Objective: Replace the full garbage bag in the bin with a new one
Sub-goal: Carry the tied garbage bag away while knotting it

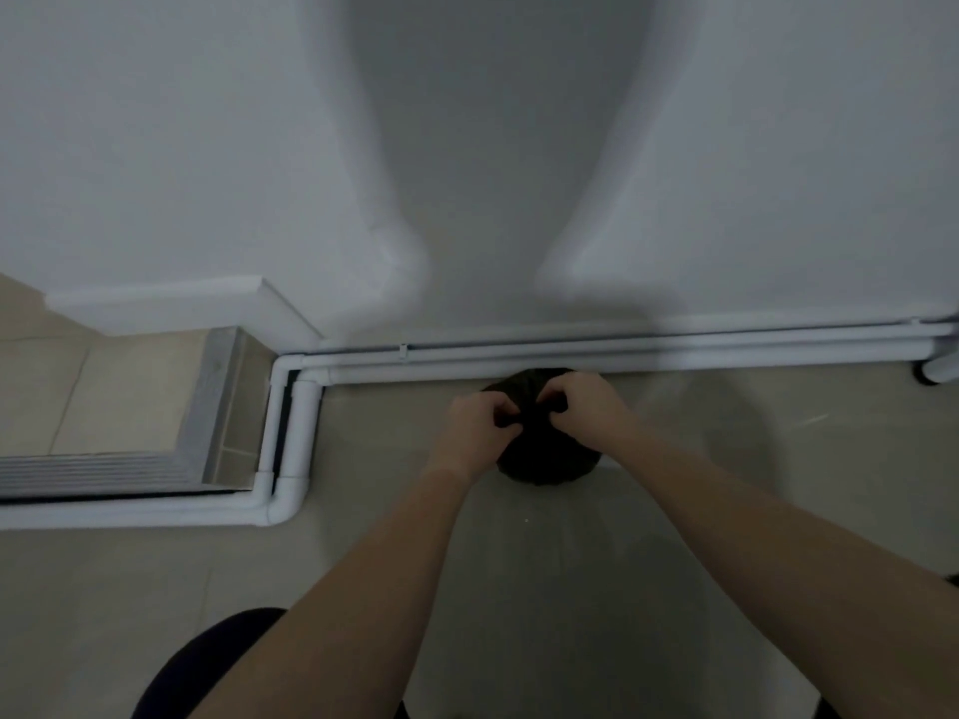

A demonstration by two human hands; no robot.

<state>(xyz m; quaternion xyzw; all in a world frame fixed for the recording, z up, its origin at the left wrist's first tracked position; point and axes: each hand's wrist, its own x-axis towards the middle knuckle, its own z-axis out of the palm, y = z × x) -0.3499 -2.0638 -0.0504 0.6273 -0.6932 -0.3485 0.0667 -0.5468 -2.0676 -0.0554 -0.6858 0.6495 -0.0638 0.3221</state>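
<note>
A dark, rounded plastic garbage bag point(545, 467) sits on the pale tiled floor point(129, 589), just beside white plastic pipes point(571, 355) running along the foot of the wall. The left hand point(480, 425) and right hand point(586, 407) both pinch its gathered top (fingers curled, hands close together).

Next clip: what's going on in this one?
A person bends over a dark garbage bag sitting on the tiled floor, close to white pipes running along the wall. The left hand and right hand both grip the bag's top, fingers curled into the gathered plastic, probably bunching or tying it. No bin is in view.
</note>
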